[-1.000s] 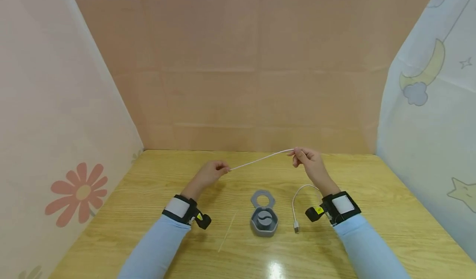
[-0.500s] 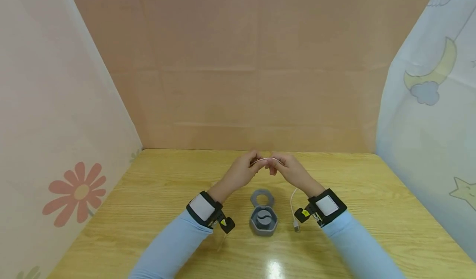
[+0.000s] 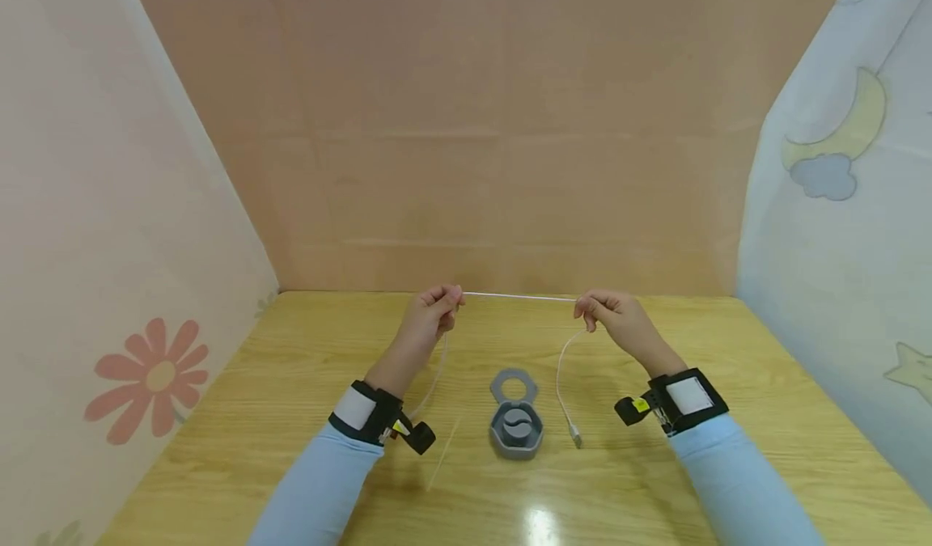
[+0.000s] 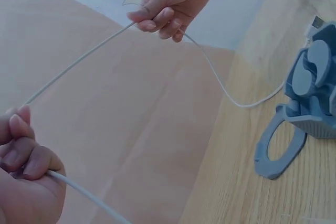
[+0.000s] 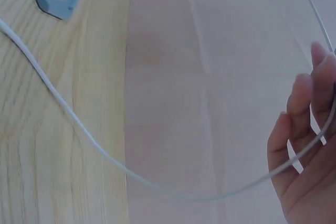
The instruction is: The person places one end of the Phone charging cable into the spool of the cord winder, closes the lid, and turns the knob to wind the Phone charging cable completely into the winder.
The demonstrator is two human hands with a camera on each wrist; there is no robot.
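A thin white cable is stretched level between my two hands above the wooden table. My left hand grips it in curled fingers, and the slack hangs down past my left wrist. My right hand pinches the cable too; from there a length curves down to a USB plug lying on the table. The right wrist view shows the cable crossing my right fingers. A grey hexagonal case with its ring-shaped lid open sits below the span.
A thin white stick lies on the table left of the case. Fabric screens close the space: a flower print on the left, a moon and cloud print on the right, plain peach behind.
A second ago my hands held the cable apart and slanted. Half a second ago they met over the case. Now they have drawn apart again and the span is level and taut.
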